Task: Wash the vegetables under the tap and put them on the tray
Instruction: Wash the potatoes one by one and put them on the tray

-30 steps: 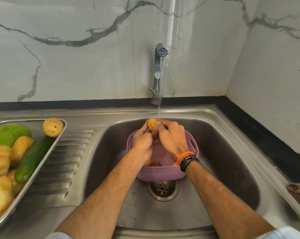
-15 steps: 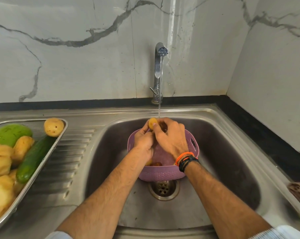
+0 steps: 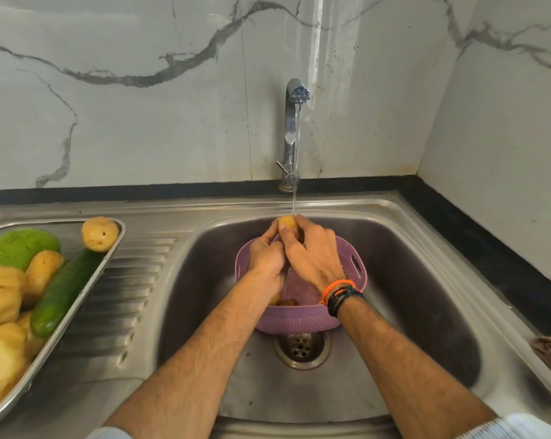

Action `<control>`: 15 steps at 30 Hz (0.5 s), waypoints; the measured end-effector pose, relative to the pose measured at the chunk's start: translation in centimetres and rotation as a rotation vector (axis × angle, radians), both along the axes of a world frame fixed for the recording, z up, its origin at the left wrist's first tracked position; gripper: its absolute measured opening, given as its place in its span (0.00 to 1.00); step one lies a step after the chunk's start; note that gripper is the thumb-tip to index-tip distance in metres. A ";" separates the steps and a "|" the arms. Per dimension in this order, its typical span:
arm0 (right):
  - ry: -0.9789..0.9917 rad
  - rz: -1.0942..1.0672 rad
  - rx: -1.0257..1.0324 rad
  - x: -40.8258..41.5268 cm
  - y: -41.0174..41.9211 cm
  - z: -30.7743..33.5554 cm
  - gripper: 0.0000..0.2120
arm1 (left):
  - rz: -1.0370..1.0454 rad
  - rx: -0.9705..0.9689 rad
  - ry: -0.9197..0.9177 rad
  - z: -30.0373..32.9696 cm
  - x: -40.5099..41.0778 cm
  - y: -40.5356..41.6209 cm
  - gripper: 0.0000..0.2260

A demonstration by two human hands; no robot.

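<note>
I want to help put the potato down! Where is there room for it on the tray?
The tray is crowded: potatoes, a cucumber and a green vegetable fill most of it. A small bare patch shows at its far edge, between the green vegetable and the corner potato. The ribbed drainboard between tray and sink basin is bare.

No text, label, brand, number or sign is being shown legibly anywhere; nothing readable is being displayed on any surface in view.

Even daylight, sharp (wide-angle bowing at edges).
</note>
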State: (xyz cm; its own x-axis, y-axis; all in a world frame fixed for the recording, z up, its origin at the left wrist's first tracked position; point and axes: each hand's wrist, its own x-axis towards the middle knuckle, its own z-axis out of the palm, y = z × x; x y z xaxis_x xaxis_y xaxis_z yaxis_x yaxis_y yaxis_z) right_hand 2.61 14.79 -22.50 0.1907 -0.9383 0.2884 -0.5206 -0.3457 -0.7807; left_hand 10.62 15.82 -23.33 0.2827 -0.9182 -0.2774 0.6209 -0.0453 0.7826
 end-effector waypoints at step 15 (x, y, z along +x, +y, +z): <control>0.084 0.047 -0.119 -1.0 -1.5 -0.3 0.15 | 0.006 -0.046 -0.713 -1.3 0.5 -0.3 0.22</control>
State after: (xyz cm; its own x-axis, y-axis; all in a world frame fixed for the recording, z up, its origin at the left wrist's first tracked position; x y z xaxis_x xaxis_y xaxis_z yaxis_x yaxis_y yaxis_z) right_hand 1.56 13.29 -22.79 0.2621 -0.8877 0.3786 -0.5633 -0.4593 -0.6868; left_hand 11.13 15.56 -24.61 0.3859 -0.9224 0.0162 -0.0423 -0.0002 0.9991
